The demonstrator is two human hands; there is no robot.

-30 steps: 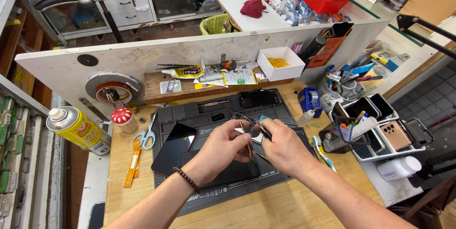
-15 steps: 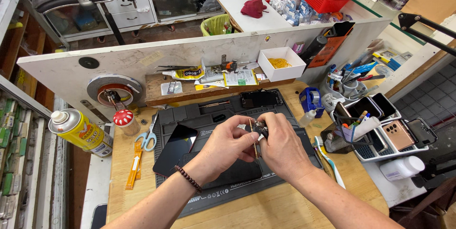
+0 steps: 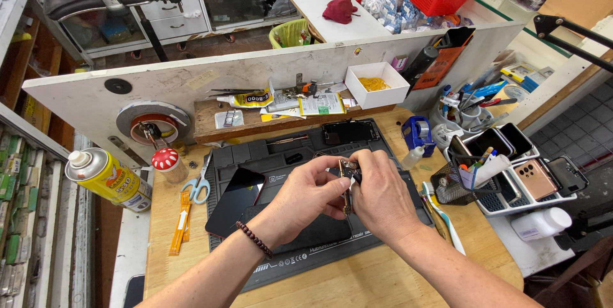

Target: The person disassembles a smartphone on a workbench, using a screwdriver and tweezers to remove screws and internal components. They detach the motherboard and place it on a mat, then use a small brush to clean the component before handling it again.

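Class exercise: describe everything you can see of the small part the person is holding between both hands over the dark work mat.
The small part is a narrow, thin strip, dark with brownish-gold patches, looking like a flex cable or small circuit piece. It hangs roughly upright, its lower end dangling free above the dark work mat. The left hand pinches it from one side, the right hand from the other, fingertips meeting at its upper end. Finer detail is too small to tell.

small dark phone part (image 3: 347, 177), thin strip hanging down, pinched above grey mat
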